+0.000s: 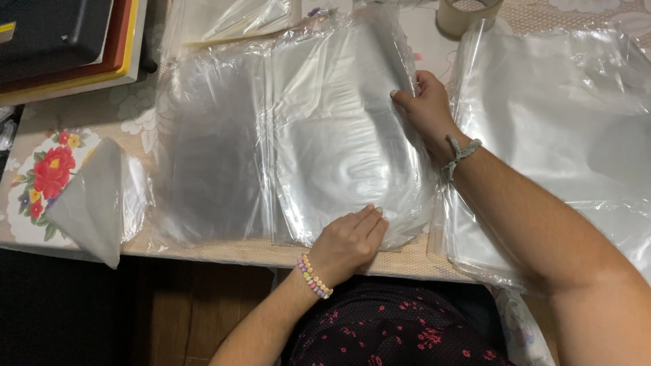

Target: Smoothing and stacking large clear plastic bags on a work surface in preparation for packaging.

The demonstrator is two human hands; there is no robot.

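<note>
Plastic sleeve apparently under both hands' grip

Table w/ floral cloth, beige lace-like pattern; big red flower print at 9 o'clock. Table edge runs across the lower part of view, approx 8 to 4 o'clock. Below it, dark wood floor at 7 o'clock, planks running up-down, deep shadow further left. At 11 o'clock a stack of flat boards, black on top, red and yellow edges under. At 1 o'clock a tape roll, partly cut off by frame. Light is dim, warm, indoor; soft glare across the tabletop.
</note>
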